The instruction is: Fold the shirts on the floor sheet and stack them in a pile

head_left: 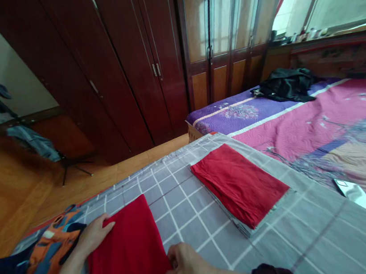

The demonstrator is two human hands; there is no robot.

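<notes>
A folded red cloth (126,254) lies on a grey checked bedsheet (272,251) directly in front of me. My left hand (95,235) rests flat against the cloth's upper left edge, with its fingers extended. My right hand (187,269) is at the cloth's right edge, its fingers curled around the fabric. To the right, a neat stack of folded cloth (239,185) sits on the sheet, red on top with grey layers beneath. Neither hand touches that stack. A patterned orange and blue fabric (48,256) lies beyond my left forearm.
A shiny flat device, possibly a phone (356,196), lies on a pink and purple quilted bed (316,126). Dark clothing (286,85) sits further along that bed. A dark red wardrobe (125,59) stands ahead, and clothes hang on a stand (33,143) on the wooden floor.
</notes>
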